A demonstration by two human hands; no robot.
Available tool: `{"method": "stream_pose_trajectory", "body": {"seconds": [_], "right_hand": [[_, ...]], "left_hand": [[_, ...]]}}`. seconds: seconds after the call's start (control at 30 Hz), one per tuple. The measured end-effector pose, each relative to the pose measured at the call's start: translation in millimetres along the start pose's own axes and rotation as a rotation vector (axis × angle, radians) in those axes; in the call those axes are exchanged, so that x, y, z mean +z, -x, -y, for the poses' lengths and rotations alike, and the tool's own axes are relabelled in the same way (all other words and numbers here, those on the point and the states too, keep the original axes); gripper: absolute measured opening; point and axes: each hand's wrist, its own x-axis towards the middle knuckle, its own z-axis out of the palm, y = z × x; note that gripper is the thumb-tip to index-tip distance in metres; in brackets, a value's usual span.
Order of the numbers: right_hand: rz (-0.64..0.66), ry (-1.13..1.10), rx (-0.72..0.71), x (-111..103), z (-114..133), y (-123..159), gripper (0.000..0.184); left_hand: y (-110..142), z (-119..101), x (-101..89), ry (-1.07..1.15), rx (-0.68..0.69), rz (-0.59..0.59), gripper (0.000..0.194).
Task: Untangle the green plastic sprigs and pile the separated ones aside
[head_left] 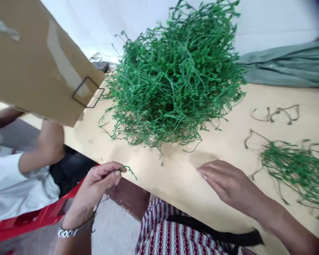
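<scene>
A big tangled heap of green plastic strands (175,78) lies on the pale wooden table (180,177). My left hand (99,182) hangs just off the table's near edge, fingers pinched on one thin green strand (129,170). My right hand (225,184) rests flat on the table in front of the heap, fingers stretched out and together, holding nothing. To its right lies a smaller flat bundle of green strands (297,168).
A brown cardboard box (37,60) juts in at the upper left. Another person in a white shirt (13,177) sits at the left on a red seat (29,217). Grey-green cloth (289,65) lies at the back right. A few loose strands (278,113) sit nearby.
</scene>
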Motion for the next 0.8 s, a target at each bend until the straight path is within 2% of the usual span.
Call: {"method": "stream_pose_trajectory", "body": {"seconds": [0.07,0.17,0.23,0.37,0.53,0.63,0.8], "right_hand": [[0.025,0.013,-0.075,5.5,6.5,-14.3,0.021],[0.038,0.03,-0.155,15.4,14.0,-30.6,0.024],[0.034,0.035,-0.206,23.0,15.7,-37.0,0.026],[-0.006,0.06,-0.289,37.4,15.0,-45.0,0.027],[-0.024,0.148,-0.342,45.9,8.8,-46.4,0.033],[-0.002,0.183,-0.392,45.5,-2.0,-39.2,0.035],[0.02,0.174,-0.366,41.8,-5.5,-34.5,0.037]], "left_hand": [[-7.0,8.4,-26.3,-0.016,0.019,-0.173,0.015],[-22.7,10.0,-57.4,0.135,0.131,-0.543,0.014],[-36.5,7.7,-71.8,0.141,0.173,-0.648,0.014],[-78.7,6.2,-87.3,0.023,0.197,-0.696,0.02],[-136.1,8.8,-106.3,-0.231,0.186,-0.752,0.044],[-148.0,16.3,-111.0,-0.427,0.202,-0.778,0.051],[-150.5,39.4,-96.1,-0.666,0.171,-0.662,0.05]]}}
